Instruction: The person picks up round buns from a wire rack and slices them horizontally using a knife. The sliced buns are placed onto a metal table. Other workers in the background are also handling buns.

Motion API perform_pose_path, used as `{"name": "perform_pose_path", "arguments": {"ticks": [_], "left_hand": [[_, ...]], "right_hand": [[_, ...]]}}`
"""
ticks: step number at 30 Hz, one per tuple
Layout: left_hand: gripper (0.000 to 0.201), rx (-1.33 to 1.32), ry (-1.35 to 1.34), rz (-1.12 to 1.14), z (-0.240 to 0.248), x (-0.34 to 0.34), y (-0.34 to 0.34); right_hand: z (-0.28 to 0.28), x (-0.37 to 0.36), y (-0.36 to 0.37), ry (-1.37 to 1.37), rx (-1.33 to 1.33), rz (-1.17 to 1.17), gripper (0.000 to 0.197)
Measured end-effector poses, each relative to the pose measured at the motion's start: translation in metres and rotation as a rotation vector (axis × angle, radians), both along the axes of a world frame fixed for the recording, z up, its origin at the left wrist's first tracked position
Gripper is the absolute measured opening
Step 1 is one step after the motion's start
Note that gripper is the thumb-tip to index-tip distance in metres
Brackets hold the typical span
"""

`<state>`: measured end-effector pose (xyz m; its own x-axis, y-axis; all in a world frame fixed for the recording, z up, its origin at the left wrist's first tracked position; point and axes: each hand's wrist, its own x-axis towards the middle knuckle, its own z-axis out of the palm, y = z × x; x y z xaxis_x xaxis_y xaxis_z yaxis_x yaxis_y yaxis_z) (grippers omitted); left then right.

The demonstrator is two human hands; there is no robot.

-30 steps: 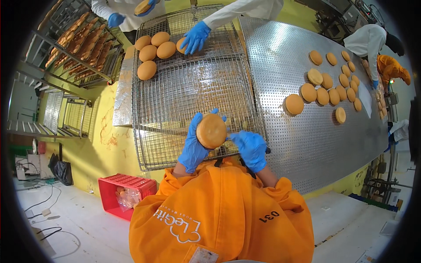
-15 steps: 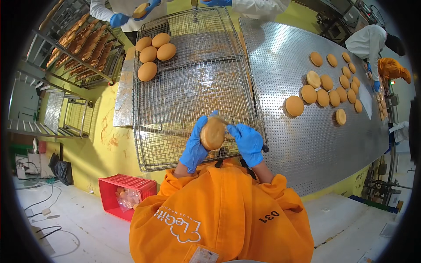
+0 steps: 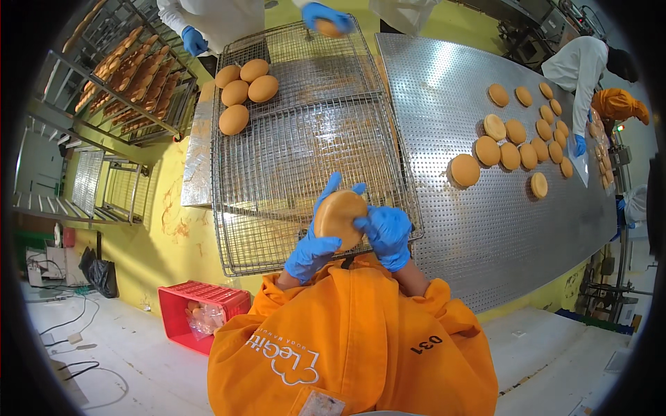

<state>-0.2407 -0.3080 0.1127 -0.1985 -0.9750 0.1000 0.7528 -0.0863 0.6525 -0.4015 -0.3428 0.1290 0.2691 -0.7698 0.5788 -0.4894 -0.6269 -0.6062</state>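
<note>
A round, golden-brown sponge cake [image 3: 340, 216] is tilted up in my left hand [image 3: 316, 246]. The gloved fingers spread around its left side and underside. My right hand [image 3: 386, 234] is closed in a fist, its thumb and fingertips against the cake's right edge. The thin knife that showed in this hand earlier is mostly hidden now by the fingers and the cake. Both hands wear blue gloves, above the near end of the wire racks [image 3: 312, 152]. Several browned cakes [image 3: 263, 89] lie at the racks' far left.
To the right stands a perforated metal table [image 3: 444, 239] with several cakes [image 3: 515, 132] on it. Across the racks, a co-worker's blurred gloved hand [image 3: 326, 15] holds a cake. A red crate [image 3: 208, 295] sits at lower left; a trolley of trays [image 3: 132, 76] stands far left.
The cake has tipped and shifted slightly right, and my left fingers have spread. My right hand has moved left and down, against the cake. The co-worker's cake has moved right over the racks.
</note>
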Motion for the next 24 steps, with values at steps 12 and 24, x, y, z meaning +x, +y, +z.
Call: {"name": "perform_pose_path", "arguments": {"ticks": [12, 24], "left_hand": [[0.129, 0.069, -0.122, 0.476, 0.027, 0.025, 0.012], [0.06, 0.138, -0.937, 0.13, 0.022, 0.11, -0.05]], "right_hand": [[0.028, 0.023, 0.002, -0.074, 0.665, 0.138, 0.037], [-0.064, -0.015, -0.066, -1.095, 1.355, -0.25, 0.061]]}}
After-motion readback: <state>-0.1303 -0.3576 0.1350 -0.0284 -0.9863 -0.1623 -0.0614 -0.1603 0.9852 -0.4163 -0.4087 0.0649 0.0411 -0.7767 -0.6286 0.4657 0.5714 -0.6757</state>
